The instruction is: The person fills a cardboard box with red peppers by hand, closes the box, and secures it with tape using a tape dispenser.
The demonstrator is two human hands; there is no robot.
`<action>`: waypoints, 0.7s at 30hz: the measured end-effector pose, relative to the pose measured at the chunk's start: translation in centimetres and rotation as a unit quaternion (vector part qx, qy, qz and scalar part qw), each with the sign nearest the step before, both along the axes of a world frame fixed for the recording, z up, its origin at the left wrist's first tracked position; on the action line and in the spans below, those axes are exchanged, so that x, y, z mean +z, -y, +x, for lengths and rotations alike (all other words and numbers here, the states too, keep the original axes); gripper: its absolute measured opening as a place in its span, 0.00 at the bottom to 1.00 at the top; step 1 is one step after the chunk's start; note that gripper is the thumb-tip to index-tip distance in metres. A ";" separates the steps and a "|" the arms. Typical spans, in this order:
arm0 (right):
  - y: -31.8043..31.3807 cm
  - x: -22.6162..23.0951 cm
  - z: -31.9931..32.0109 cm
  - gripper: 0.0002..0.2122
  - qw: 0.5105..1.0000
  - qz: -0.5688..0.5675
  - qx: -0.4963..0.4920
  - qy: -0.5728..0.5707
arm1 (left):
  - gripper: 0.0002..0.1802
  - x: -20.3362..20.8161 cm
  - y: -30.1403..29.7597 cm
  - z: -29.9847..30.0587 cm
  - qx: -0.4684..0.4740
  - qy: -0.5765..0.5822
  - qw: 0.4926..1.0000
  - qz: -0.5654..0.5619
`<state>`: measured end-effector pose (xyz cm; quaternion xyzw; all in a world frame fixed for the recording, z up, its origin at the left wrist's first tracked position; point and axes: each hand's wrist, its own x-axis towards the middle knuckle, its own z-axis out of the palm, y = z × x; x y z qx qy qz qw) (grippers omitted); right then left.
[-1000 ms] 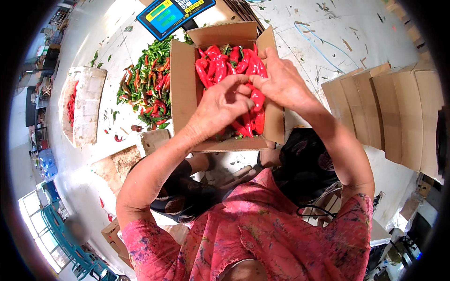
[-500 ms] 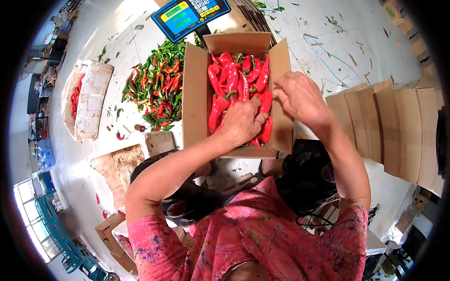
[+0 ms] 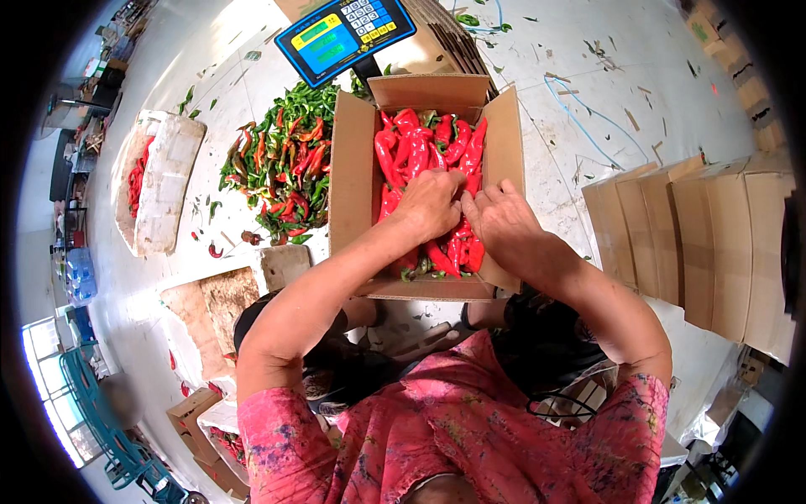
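Glossy long red peppers [image 3: 410,151] fill an open cardboard box [image 3: 352,160], their green stems showing here and there. My left hand [image 3: 432,202] lies over the middle of the peppers with its fingers curled down among them. Right beside it, my right hand [image 3: 501,220] reaches over the box's right flap, fingers bent and drawn together at the peppers. The two hands nearly meet at the fingertips. Whatever either hand grips is hidden beneath the fingers. More red peppers lie uncovered at the near end of the box.
A scale display [image 3: 344,38] stands behind the box. Left of it is a heap of green and reddish peppers [image 3: 281,160] on the floor. Foam boxes [image 3: 172,181] stand farther left. Folded-out cartons [image 3: 709,244] line the right side. A blue cord [image 3: 592,118] lies on the floor.
My right hand has moved from the right flap inward and down to the peppers. My left hand has shifted slightly up within the box. The box appears a little lower in view.
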<state>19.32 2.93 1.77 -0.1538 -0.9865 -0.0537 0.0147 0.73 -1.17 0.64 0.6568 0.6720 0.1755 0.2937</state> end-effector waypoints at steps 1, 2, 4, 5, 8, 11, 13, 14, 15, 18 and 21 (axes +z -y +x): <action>-0.3 -0.3 -0.1 0.16 1.000 -0.022 -0.004 0.007 | 0.19 0.0 -0.4 0.1 -0.006 -0.003 1.000 -0.009; -0.5 -0.4 -0.1 0.19 0.999 -0.044 -0.007 0.013 | 0.19 0.0 -0.9 0.2 -0.013 -0.006 1.000 -0.018; -0.8 0.8 0.1 0.19 0.997 -0.069 0.007 0.046 | 0.19 0.8 -1.8 0.1 -0.009 -0.010 0.999 -0.036; -0.9 1.3 0.2 0.18 0.995 -0.081 0.014 0.062 | 0.19 1.3 -2.3 -0.4 0.000 -0.011 0.999 -0.044; 0.1 1.3 0.8 0.17 0.999 -0.046 -0.006 0.022 | 0.19 0.9 -3.1 -0.1 -0.036 -0.077 0.996 0.004; 2.3 -0.7 0.8 0.16 0.998 -0.051 0.021 -0.039 | 0.13 -3.1 -3.3 0.2 -0.072 -0.195 0.969 0.135; 2.5 0.0 0.2 0.15 0.997 -0.072 0.016 0.004 | 0.07 -4.4 -3.5 1.0 -0.064 -0.268 0.940 0.202; 2.2 0.6 0.1 0.16 0.994 -0.098 0.018 0.041 | 0.08 -4.9 -3.6 0.6 -0.063 -0.264 0.938 0.217; 1.9 1.4 0.1 0.16 0.990 -0.122 0.019 0.074 | 0.09 -4.7 -3.7 0.6 -0.049 -0.238 0.947 0.208; 2.0 0.6 1.0 0.17 0.994 -0.087 0.013 0.059 | 0.13 -2.5 -3.6 0.9 -0.007 -0.153 0.971 0.185; 2.5 -0.2 1.0 0.18 0.999 -0.041 0.017 0.030 | 0.12 0.2 -3.8 0.2 0.121 0.071 0.990 0.030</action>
